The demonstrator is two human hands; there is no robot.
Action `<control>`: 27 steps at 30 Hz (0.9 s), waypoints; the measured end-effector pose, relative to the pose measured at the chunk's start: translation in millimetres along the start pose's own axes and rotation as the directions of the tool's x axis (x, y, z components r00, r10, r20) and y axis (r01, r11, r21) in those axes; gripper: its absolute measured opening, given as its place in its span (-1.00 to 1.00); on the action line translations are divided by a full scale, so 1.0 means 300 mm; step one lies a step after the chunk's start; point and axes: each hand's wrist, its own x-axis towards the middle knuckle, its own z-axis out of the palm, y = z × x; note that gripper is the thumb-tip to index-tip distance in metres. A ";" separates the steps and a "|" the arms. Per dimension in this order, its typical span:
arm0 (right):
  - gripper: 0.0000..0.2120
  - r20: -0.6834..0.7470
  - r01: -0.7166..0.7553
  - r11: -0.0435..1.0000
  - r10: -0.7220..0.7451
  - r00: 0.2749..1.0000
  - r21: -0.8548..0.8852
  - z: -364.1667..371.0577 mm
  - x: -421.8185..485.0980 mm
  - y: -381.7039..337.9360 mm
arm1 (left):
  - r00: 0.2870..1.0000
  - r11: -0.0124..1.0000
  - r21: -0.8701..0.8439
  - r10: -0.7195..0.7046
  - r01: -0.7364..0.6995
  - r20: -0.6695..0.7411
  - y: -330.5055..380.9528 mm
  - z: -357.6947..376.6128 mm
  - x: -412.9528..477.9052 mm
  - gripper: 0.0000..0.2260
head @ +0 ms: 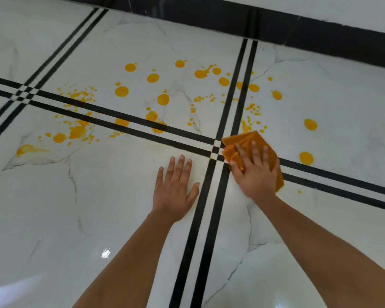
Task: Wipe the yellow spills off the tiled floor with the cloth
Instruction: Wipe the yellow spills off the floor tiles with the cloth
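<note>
Floor (98,196): glossy white marble-look tiles with paired black stripes (196,218) crossing, pretty shiny.
Wall edge: dark skirting band (298,25) along the far side.
Spills (121,91): yellow blobs and splatter all over the tiles beyond my hands, a few off to the right too.
Cloth (238,141): orange, folded, lying right by the stripe crossing.
Right hand (256,172): fingers (253,150) spread flat, pressing down on the cloth, not gripping it.
Left hand (175,187): flat on bare tile just left of the stripes, fingers straight, holding nothing.
</note>
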 end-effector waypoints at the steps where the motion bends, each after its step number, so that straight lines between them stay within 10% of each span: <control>1: -0.41 -0.030 -0.054 0.999 0.054 0.998 0.010 0.010 -0.039 0.020 | 1.000 1.000 0.004 -0.002 0.003 -0.008 0.021 0.001 0.011 -0.32; 7: -0.40 0.037 0.337 0.937 -0.335 0.942 -0.094 0.001 -0.065 0.049 | 0.999 0.998 0.030 0.050 -0.050 0.001 0.100 0.021 0.052 -0.33; 12: -0.39 -0.059 -0.064 0.998 0.065 0.996 0.027 0.001 -0.030 0.128 | 0.998 0.998 0.001 0.058 -0.058 -0.003 0.141 0.033 0.068 -0.34; 17: -0.38 -0.009 0.185 0.981 -0.185 0.983 -0.052 -0.006 -0.040 0.182 | 0.995 0.994 0.030 0.101 -0.100 -0.004 0.198 0.027 0.152 -0.32; 22: -0.41 -0.096 -0.237 0.967 0.246 0.964 0.097 -0.030 0.102 0.256 | 0.993 0.994 0.018 0.110 -0.110 -0.049 0.249 0.023 0.275 -0.33; 27: -0.39 -0.084 0.035 0.999 -0.033 0.996 0.025 -0.042 0.142 0.267 | 0.988 0.989 0.037 0.148 -0.146 -0.041 0.318 0.040 0.380 -0.37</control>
